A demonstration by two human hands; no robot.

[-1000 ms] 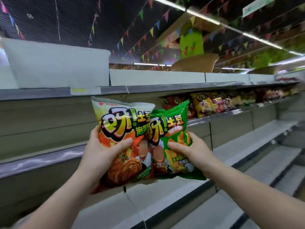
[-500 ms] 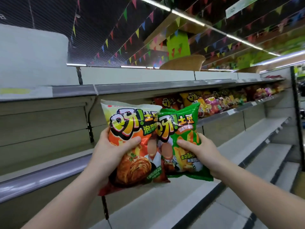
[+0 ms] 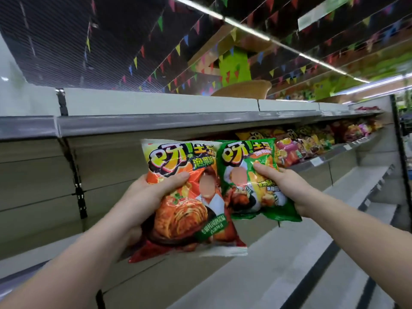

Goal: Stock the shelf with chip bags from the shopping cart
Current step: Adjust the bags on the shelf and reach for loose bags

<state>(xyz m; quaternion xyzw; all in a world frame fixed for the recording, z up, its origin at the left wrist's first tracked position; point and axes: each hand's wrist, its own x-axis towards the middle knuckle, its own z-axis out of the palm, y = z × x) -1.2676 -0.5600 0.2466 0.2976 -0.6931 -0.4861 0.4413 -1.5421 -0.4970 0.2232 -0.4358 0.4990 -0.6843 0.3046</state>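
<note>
I hold two chip bags up in front of the shelving. My left hand (image 3: 147, 195) grips an orange-red chip bag (image 3: 189, 210), thumb across its front. My right hand (image 3: 287, 186) grips a green chip bag (image 3: 247, 190), thumb on its front. The two bags sit side by side, edges overlapping a little. They hang before the middle shelf (image 3: 323, 159), whose right part carries a row of stocked chip bags (image 3: 312, 141). The shopping cart is out of view.
A grey top shelf edge (image 3: 178, 121) runs across above the bags. A black upright bracket (image 3: 75, 175) stands at the left. Bare lower shelves (image 3: 289, 253) step down to the right. A brown basket (image 3: 243, 89) sits on top.
Both hands have carried the bags to the right along the shelving, and the view has swung right and upward. The stocked row is now just behind the green bag.
</note>
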